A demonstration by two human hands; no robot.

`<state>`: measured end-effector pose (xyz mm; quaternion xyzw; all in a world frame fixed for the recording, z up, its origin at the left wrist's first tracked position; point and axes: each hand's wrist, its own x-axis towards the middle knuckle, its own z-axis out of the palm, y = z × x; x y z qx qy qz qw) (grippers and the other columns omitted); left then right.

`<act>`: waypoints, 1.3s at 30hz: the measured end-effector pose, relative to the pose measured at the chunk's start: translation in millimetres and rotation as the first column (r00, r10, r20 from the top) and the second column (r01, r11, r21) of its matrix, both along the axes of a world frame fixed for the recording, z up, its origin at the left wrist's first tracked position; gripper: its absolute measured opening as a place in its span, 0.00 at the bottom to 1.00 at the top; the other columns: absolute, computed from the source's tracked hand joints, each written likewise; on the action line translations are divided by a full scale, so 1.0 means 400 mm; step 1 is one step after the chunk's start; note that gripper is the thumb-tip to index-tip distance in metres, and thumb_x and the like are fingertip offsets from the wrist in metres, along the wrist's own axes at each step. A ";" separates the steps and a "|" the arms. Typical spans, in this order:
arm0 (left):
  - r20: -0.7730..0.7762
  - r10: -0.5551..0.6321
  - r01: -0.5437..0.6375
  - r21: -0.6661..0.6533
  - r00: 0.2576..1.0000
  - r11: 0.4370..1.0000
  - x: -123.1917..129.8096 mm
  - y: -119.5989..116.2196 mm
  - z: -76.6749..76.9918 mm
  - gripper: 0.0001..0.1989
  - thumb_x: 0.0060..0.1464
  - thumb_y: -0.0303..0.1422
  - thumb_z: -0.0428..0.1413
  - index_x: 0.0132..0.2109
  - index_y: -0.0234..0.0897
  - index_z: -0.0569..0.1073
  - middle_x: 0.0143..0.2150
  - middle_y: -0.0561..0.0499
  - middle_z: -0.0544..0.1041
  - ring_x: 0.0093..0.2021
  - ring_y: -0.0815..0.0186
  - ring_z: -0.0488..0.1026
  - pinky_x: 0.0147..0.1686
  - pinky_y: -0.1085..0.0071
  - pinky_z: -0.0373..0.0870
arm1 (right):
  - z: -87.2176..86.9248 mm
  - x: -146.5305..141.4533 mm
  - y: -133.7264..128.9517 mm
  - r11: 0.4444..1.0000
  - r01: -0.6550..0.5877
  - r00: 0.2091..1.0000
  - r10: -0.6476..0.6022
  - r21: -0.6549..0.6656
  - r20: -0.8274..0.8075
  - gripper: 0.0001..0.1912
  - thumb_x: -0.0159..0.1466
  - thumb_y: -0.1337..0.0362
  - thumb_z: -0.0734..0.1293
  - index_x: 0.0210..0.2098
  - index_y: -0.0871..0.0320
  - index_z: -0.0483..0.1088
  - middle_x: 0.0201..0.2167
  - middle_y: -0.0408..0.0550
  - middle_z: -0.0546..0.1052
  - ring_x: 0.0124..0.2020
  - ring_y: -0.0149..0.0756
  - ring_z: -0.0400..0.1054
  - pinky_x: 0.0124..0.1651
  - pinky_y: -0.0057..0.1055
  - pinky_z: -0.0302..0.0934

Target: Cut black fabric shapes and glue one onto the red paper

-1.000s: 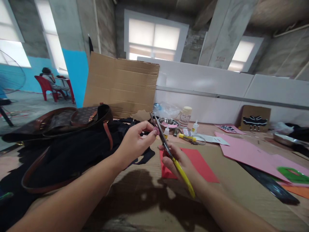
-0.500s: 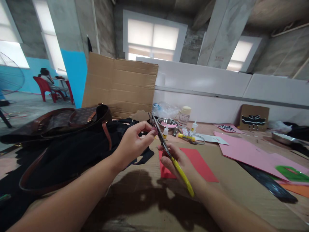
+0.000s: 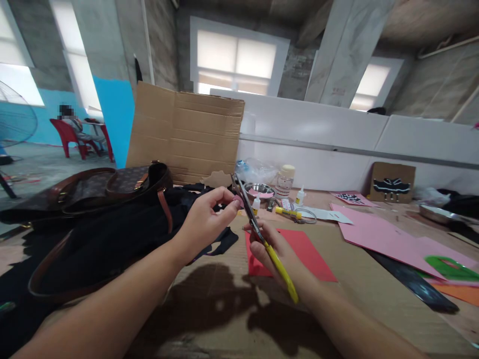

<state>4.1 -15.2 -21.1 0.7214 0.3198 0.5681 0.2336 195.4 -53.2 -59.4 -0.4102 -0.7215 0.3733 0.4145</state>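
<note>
Head view, close work with scissors: relative to the preceding second, little has changed. The whole scene has slid slightly leftward in the frame, consistent with a small turn of the head, while both hands keep nearly the same arrangement. The clearest difference lies in the small pink piece [image 3: 238, 200], which now shows paler than the dark, rounded patch seen earlier; this may indicate that it has been tilted or turned, though the detail is too small to be certain. The near-constant pose suggests careful trimming or positioning at the blades rather than a move to another place. The left hand [image 3: 207, 214] has its thumb and forefinger closed in a pinch on the piece, which lies at the fingertips, immediately beside the blades; whether it sits between them or only against one cannot be told. The right hand [image 3: 273, 242] grips the yellow-handled scissors [image 3: 272, 256], its fingers wrapped around them, with the blades pointing away from the body and the tips narrowly parted. Both hands are raised above the tabletop [image 3: 396, 219], well clear of its surface. Beneath the right hand lies a red sheet [image 3: 312, 257]; dark fabric [image 3: 123, 244] is heaped to the left, and a small bottle [image 3: 256, 203] stands beyond the blades.
</note>
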 end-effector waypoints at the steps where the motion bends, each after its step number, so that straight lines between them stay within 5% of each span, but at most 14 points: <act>1: -0.002 0.001 -0.001 -0.004 1.000 1.000 -0.001 -0.001 0.000 0.07 0.60 0.35 0.56 0.34 0.38 0.72 0.33 0.53 0.76 0.35 0.66 0.72 0.37 0.70 0.67 | -0.003 0.000 0.004 1.000 -0.006 1.000 0.006 0.011 -0.003 0.22 0.65 0.45 0.66 0.51 0.53 0.66 0.36 0.46 0.71 0.36 0.39 0.66 0.37 0.35 0.65; 4: -0.012 0.007 -0.007 -0.017 1.000 1.000 -0.003 -0.001 0.000 0.07 0.59 0.35 0.55 0.34 0.38 0.72 0.33 0.53 0.76 0.35 0.66 0.72 0.36 0.70 0.67 | -0.009 0.000 0.013 0.999 -0.019 1.000 0.020 0.048 -0.018 0.22 0.65 0.44 0.67 0.49 0.54 0.67 0.31 0.42 0.66 0.30 0.35 0.62 0.33 0.32 0.62; 13: -0.020 0.026 -0.026 0.006 0.999 1.000 -0.004 0.010 0.000 0.08 0.60 0.36 0.56 0.34 0.38 0.73 0.33 0.52 0.77 0.35 0.65 0.73 0.36 0.70 0.68 | 0.001 0.003 -0.002 1.000 -0.014 1.000 0.014 -0.010 0.023 0.23 0.66 0.45 0.66 0.53 0.51 0.67 0.38 0.49 0.74 0.45 0.45 0.70 0.44 0.38 0.68; 39: -0.012 0.031 -0.031 0.009 0.999 0.999 -0.004 0.008 -0.006 0.07 0.59 0.34 0.55 0.33 0.39 0.72 0.32 0.53 0.76 0.35 0.65 0.73 0.37 0.69 0.68 | -0.006 0.001 0.008 0.997 0.038 0.999 -0.039 0.073 0.015 0.22 0.64 0.46 0.68 0.52 0.52 0.71 0.37 0.49 0.76 0.43 0.46 0.72 0.44 0.40 0.69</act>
